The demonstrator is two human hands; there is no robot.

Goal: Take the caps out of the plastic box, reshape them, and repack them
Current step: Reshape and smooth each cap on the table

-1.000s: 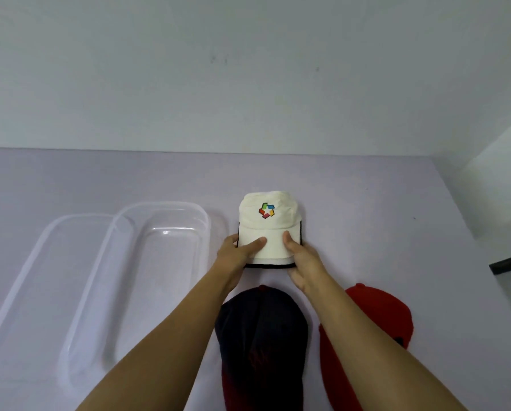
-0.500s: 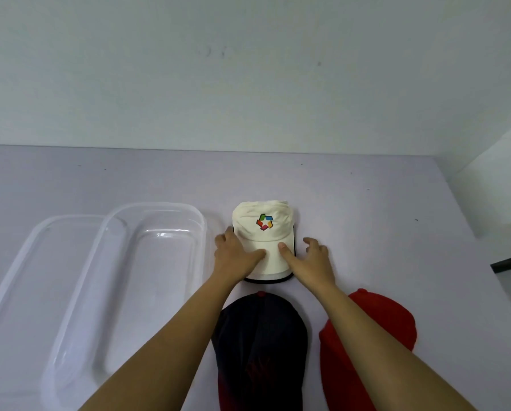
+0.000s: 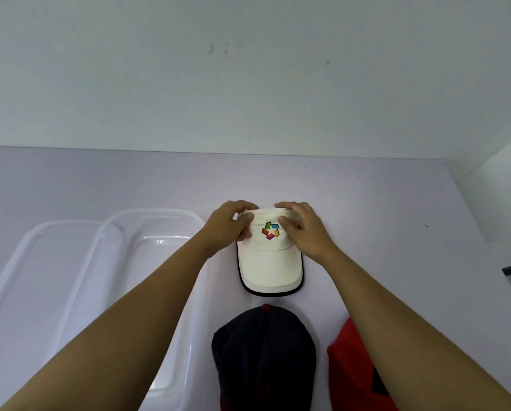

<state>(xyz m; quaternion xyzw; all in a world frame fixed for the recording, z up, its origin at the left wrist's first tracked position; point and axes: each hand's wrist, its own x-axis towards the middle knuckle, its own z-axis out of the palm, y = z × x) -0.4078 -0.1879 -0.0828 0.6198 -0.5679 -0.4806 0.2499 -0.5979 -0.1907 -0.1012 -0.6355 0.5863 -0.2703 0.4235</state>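
A pale lilac table runs up to a plain white wall; a white cap lies on it between the two hands, its brim toward the person; the left hand and the right hand each pinch a side of its crown, fingers curled over the far edge; left of the left hand sits a clear plastic box; nearer the person, between the forearms, lies a dark cap; a red cap shows partly under the right forearm.
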